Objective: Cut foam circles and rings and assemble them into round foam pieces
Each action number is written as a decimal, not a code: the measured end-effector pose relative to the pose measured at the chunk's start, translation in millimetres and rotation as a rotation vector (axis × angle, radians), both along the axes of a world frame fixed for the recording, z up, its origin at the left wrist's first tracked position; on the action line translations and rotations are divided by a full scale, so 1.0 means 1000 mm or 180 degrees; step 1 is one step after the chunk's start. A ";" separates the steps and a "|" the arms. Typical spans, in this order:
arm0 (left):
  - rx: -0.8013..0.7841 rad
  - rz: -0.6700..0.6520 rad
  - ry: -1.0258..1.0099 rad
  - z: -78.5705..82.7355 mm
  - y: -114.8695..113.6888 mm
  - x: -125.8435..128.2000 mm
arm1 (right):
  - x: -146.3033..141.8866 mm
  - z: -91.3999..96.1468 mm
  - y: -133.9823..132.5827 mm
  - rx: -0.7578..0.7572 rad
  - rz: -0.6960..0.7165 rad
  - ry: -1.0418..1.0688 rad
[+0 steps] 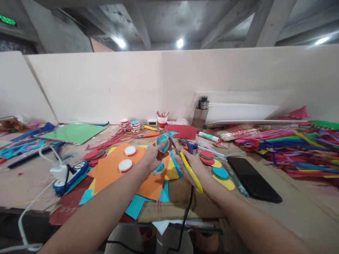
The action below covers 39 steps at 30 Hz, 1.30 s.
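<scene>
You are pinching a teal disc [162, 143] with a red edge in your left hand [152, 157], with thumb and fingers closed on its rim, and you are holding it up above the table just past the middle of the view. Your right hand [192, 167] is wrapping around the yellow handles of the scissors [190, 171]. The blades are pointing up and left and are meeting the right side of the disc. You cannot tell from here how far the blades are parted.

Under your left hand a teal ring [159, 169] is lying on an orange sheet [111, 173], which is overlapping yellow and blue paper pieces. Two white caps with red rims [125, 165] are sitting on that sheet to the left.

Just right of your right hand, a small stack of red and green paper circles [207, 156] is resting near a teal circle [220, 173] on a yellow one. A black phone [254, 180] is lying flat beyond them.

Further back, a blue glue gun [188, 144], a red cup [162, 122] holding sticks and a clear bottle [201, 113] are standing near the white partition. A heap of coloured strips [291, 150] is spreading over the right end of the table. A green sheet [74, 132] is lying at the far left, and a white plug [59, 173] is sitting nearer you.
</scene>
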<state>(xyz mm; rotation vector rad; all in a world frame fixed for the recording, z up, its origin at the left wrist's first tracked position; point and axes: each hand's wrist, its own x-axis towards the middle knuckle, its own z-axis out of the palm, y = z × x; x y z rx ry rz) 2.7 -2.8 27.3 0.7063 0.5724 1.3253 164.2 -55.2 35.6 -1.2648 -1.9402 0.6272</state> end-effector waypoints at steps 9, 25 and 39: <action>-0.0104 0.0199 0.0077 0.003 -0.003 0.000 | 0.003 -0.005 0.005 0.0265 0.0066 -0.0121; 0.0054 0.0193 -0.0102 0.011 -0.007 0.003 | 0.003 -0.005 0.004 0.0427 0.0156 -0.0219; 0.0240 0.0075 0.0132 0.009 -0.006 0.001 | 0.002 -0.006 0.006 0.0375 0.0165 0.0092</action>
